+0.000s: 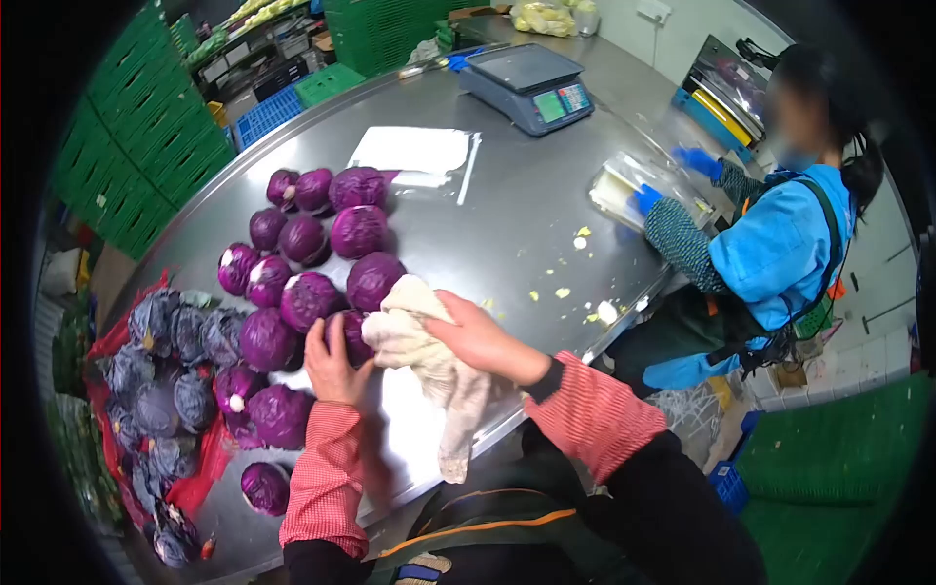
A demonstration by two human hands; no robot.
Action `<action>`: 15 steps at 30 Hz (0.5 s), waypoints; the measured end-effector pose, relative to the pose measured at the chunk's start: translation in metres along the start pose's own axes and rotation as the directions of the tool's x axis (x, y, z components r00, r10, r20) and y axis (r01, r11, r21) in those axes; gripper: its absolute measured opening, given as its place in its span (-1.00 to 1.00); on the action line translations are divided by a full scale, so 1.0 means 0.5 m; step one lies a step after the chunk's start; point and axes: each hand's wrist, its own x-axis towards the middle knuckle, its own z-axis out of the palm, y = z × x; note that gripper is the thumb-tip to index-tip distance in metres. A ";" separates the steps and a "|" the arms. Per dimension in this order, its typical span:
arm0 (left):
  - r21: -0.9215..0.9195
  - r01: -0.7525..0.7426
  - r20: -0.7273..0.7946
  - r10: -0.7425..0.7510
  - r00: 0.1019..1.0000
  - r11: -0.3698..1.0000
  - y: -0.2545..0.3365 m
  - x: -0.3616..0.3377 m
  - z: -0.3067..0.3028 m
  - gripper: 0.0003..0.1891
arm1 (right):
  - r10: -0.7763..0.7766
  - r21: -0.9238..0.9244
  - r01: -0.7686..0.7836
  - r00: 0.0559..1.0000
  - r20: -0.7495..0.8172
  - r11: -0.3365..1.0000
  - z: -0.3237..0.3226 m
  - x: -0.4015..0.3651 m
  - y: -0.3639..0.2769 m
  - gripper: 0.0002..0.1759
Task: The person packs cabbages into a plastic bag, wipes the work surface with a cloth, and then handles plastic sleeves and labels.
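Observation:
My left hand (336, 366) is curled round a purple cabbage (355, 337) at the near end of the group on the steel table (507, 210). A pale, stained cloth (414, 336) hangs from my right hand (481, 336), its upper part bunched against that same cabbage and its lower end drooping toward the table edge. Several purple cabbages (310, 299) stand close together to the left and beyond my hands. One more cabbage (265, 487) lies apart, nearer to me.
Dull, leafy cabbages (156, 408) lie on red netting (210, 473) at the left. A scale (526, 88) stands at the back. At the right, a co-worker (780, 244) in blue gloves handles a clear wrapped package (624, 190). Green crates (141, 136) are stacked beyond the table.

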 end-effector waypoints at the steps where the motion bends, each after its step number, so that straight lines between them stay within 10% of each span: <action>1: -0.005 0.037 -0.007 -0.037 0.999 0.999 0.001 0.023 0.012 0.08 | -0.024 0.032 0.025 0.999 -0.035 0.999 -0.061 -0.017 -0.024 -0.50; 5: 0.101 0.128 -0.098 -0.118 0.988 0.987 0.076 0.041 0.056 0.03 | -0.060 0.064 0.072 0.983 -0.176 0.995 -0.354 -0.076 -0.059 -0.54; 8: -0.038 -0.019 -0.025 0.018 1.000 0.999 0.163 -0.018 0.097 -0.07 | -0.154 -0.265 0.029 0.872 -0.465 0.964 -0.541 -0.080 0.000 -0.62; 11: -0.118 0.103 0.184 -0.081 0.980 0.988 0.273 -0.076 0.142 -0.15 | -0.013 -0.680 -0.432 0.839 -0.544 0.592 -0.677 -0.033 0.135 -0.42; 15: -0.164 0.417 0.165 -0.392 0.905 0.894 0.321 -0.099 0.224 -0.14 | -0.013 -0.757 -0.598 0.782 -0.623 0.262 -0.698 0.072 0.344 -0.29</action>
